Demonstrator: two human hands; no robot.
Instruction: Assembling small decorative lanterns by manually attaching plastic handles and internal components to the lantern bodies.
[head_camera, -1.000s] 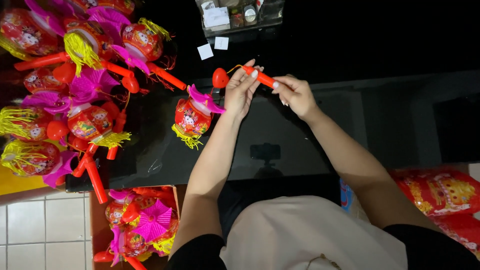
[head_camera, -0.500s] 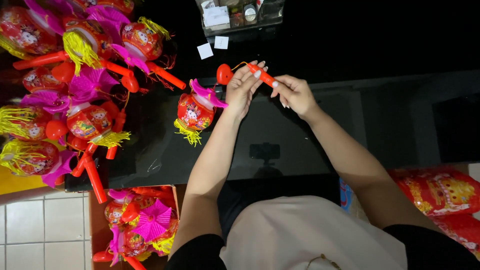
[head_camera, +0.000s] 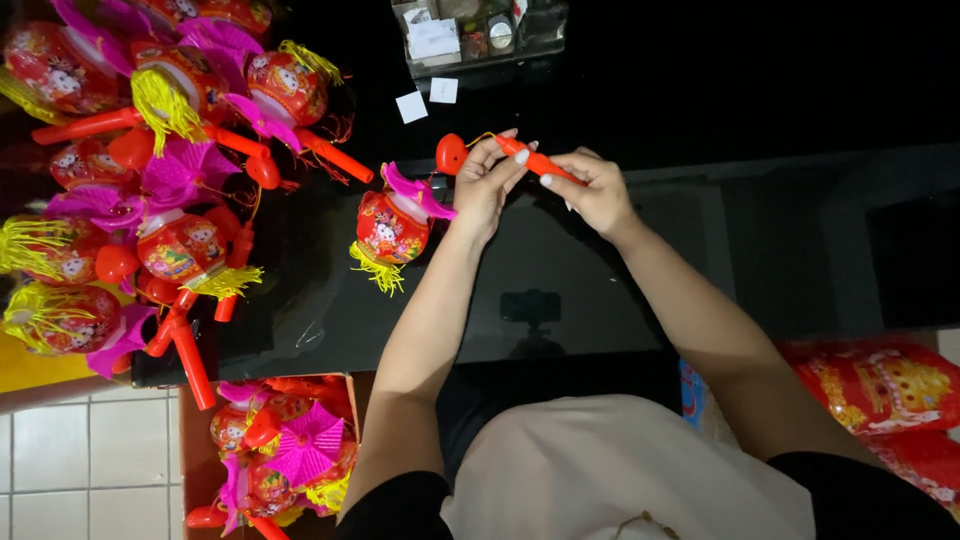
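Observation:
Both my hands hold a thin red plastic stick (head_camera: 540, 162) above a black glossy table (head_camera: 760, 230). My left hand (head_camera: 487, 183) pinches the stick near its round red knob (head_camera: 450, 153). My right hand (head_camera: 597, 190) grips the other end. Just left of my left hand lies a small red toy lantern (head_camera: 388, 228) with a pink fan top and a yellow tassel. A thin yellow cord runs from the stick by my left fingers, and I cannot tell where it ends.
A heap of similar red lanterns (head_camera: 170, 150) with pink fans, yellow tassels and red sticks covers the table's left side. More lie in a box (head_camera: 285, 450) on the floor. A clear tray (head_camera: 480, 35) with small items stands at the back. Red printed bags (head_camera: 880, 390) lie at the right.
The stick's knob end has shifted a little to the right and my fingers have re-gripped it. The lantern beside my left hand has barely moved.

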